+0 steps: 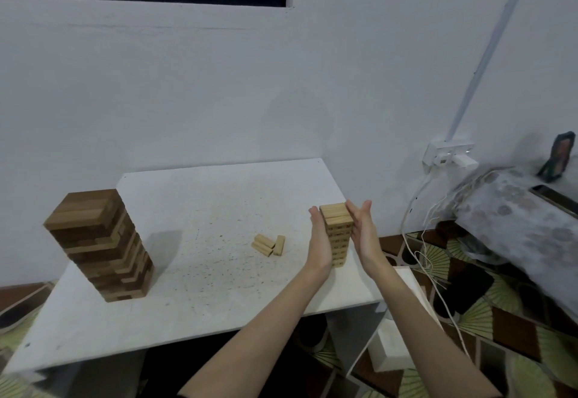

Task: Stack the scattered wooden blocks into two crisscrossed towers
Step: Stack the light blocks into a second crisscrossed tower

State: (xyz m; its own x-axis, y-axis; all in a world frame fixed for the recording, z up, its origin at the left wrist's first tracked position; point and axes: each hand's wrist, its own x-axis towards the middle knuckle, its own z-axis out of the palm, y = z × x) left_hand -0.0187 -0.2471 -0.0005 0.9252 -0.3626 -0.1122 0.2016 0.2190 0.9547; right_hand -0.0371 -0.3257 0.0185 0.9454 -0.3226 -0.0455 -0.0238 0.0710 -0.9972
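A small tower of light wooden blocks (337,228) stands near the right edge of the white table (200,285). My left hand (319,241) presses flat against its left side with straight fingers. My right hand (362,235) lies flat against its right side, fingers straight and pointing up. Three loose light blocks (269,245) lie on the table just left of this tower. A taller tower of dark and light blocks (101,245), crisscrossed in layers, stands at the table's left.
A white wall rises right behind the table. To the right are a wall socket (450,156) with white cables (419,241) hanging to the patterned floor, and a cloth-covered surface (513,219). A white box (397,328) sits beside the table's right front corner.
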